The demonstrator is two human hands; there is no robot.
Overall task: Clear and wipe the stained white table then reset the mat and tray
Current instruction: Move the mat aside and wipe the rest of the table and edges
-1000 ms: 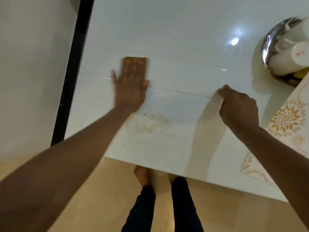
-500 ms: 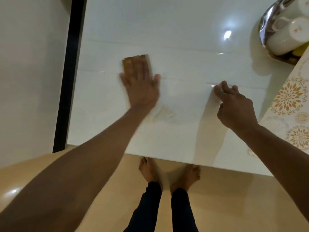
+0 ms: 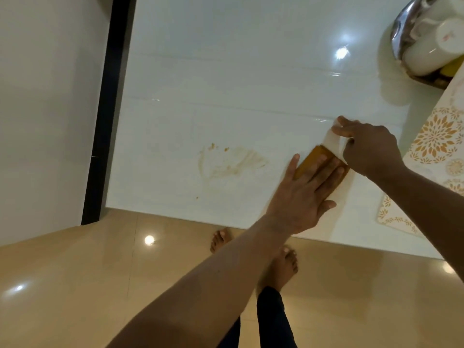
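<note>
a dull black vertical strip (image 3: 106, 109) is seen at far left, against the edge of the glossy white desk (image 3: 226, 71). a brownish smeared stain (image 3: 231, 162), dried and streaky with small crumbs at its upper edge, is seen on the desk left of both hands. the left hand (image 3: 303, 194) is laid flat, fingers spread and extended, pressed on an orange-brown rectangular wiping pad (image 3: 313, 159); no closed grip is formed. the right hand (image 3: 369, 149) is closed in a pinch grip on a thin, translucent white sheet (image 3: 334, 144), which lies over the pad's far end. further right, a cream mat (image 3: 437, 136) with gold floral print is seen lying flat at the desk's right edge. at upper right, a shiny metal tray (image 3: 401, 33) with white cups (image 3: 431, 49) is noted. glossy tan floor tiles (image 3: 75, 285) and bare feet (image 3: 221, 239) are seen below.
</note>
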